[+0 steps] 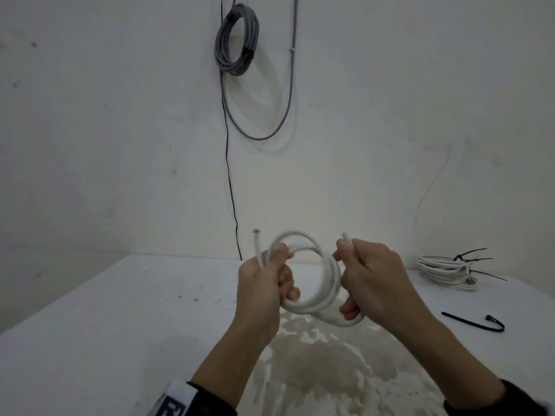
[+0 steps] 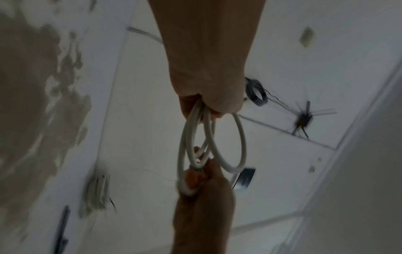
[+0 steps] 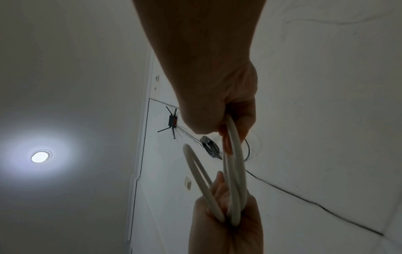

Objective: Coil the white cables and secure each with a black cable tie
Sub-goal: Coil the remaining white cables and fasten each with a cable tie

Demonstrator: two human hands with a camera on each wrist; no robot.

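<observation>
A white cable [image 1: 318, 304] is wound into a few loops and held in the air above the white table [image 1: 105, 319]. My left hand [image 1: 264, 283] grips the left side of the coil [image 2: 195, 137], with one cut end [image 1: 256, 235] sticking up past its fingers. My right hand [image 1: 372, 280] grips the right side of the coil [image 3: 233, 171], the other end [image 1: 345, 235] poking up by its thumb. A loose black cable tie [image 1: 474, 322] lies on the table to the right of my right hand.
At the table's back right lies a white coil [image 1: 444, 268] bound with black ties. A grey cable coil [image 1: 237, 40] hangs on the wall [image 1: 120, 115], and a thin black wire [image 1: 231, 190] drops to the table's back edge. The tabletop paint is worn near me.
</observation>
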